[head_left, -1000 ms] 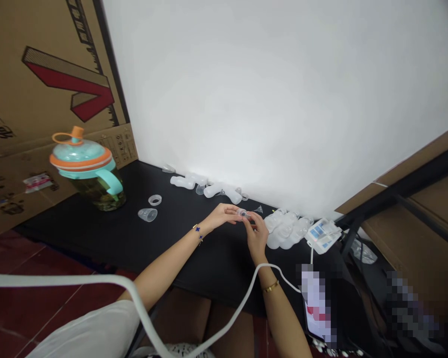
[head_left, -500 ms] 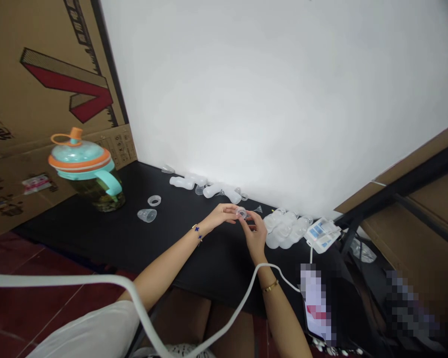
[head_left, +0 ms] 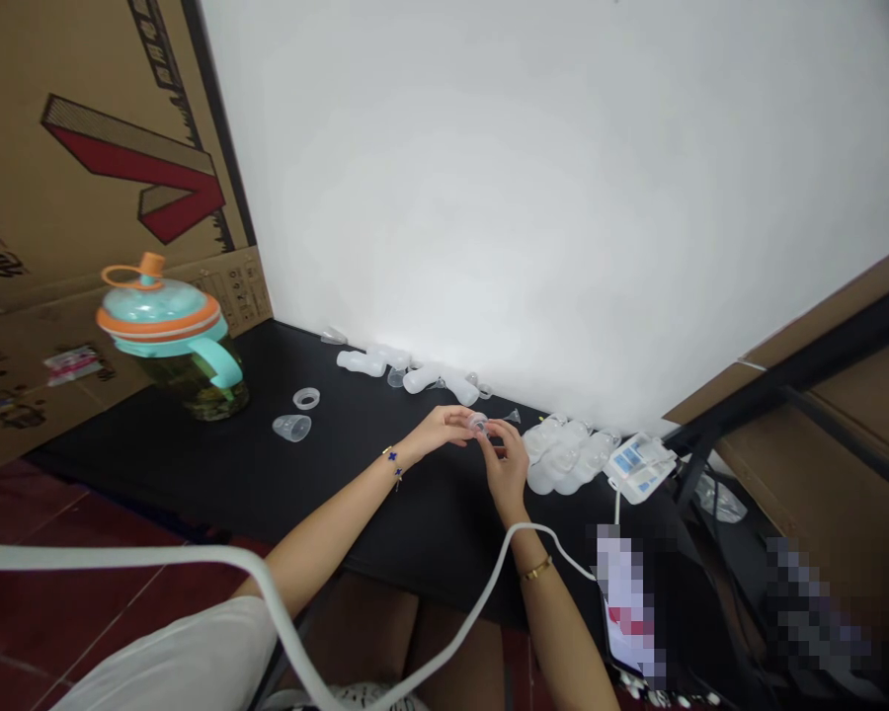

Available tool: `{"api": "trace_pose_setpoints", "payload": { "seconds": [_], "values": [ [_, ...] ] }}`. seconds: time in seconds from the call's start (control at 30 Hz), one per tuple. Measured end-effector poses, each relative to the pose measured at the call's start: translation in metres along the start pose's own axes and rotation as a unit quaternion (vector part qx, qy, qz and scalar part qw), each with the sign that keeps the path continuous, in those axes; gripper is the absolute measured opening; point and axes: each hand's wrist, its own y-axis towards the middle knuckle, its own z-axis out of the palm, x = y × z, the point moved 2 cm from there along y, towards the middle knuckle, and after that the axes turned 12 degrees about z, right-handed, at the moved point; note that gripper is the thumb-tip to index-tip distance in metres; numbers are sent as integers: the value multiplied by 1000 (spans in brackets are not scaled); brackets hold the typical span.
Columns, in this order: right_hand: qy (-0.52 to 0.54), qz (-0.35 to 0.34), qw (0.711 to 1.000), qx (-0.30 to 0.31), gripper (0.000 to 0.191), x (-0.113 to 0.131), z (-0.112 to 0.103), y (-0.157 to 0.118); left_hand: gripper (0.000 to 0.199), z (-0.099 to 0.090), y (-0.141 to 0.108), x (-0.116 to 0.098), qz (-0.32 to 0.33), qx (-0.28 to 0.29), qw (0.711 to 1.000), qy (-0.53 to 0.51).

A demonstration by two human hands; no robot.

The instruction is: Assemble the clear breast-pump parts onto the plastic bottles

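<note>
Above the black table, my left hand and my right hand meet, both closed on a small translucent screw ring. My left fingertips pinch its left side; my right thumb and fingers press its right and lower side. Whether something clear sits inside the ring is too small to tell. To the left lie another translucent ring and a clear dome-shaped cap. Just right of my right hand is a cluster of white bottles with clear tops. A small clear funnel-like piece lies behind my fingers.
Several white bottles lie along the wall among clear parts. A large turquoise and orange jug stands at the left by cardboard. At the right are a white box and a phone. A white cable loops in front.
The ring has turned slightly between my fingers, and its opening faces me less. Both hands stay in nearly the same place; the other things have not moved.
</note>
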Motion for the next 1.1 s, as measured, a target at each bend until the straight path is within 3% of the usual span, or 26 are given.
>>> {"api": "trace_pose_setpoints", "payload": {
  "seconds": [0.4,0.93,1.1],
  "values": [
    [0,-2,1000,-1,27,5,-2,-1,50,-1,-2,-7,-4,7,1000,-11],
    [11,52,998,37,38,-5,6,-1,30,-2,-3,-6,-74,-43,996,-24],
    [-3,64,997,47,38,-8,7,0,29,-3,-3,-4,-81,-39,996,22]
  ]
}}
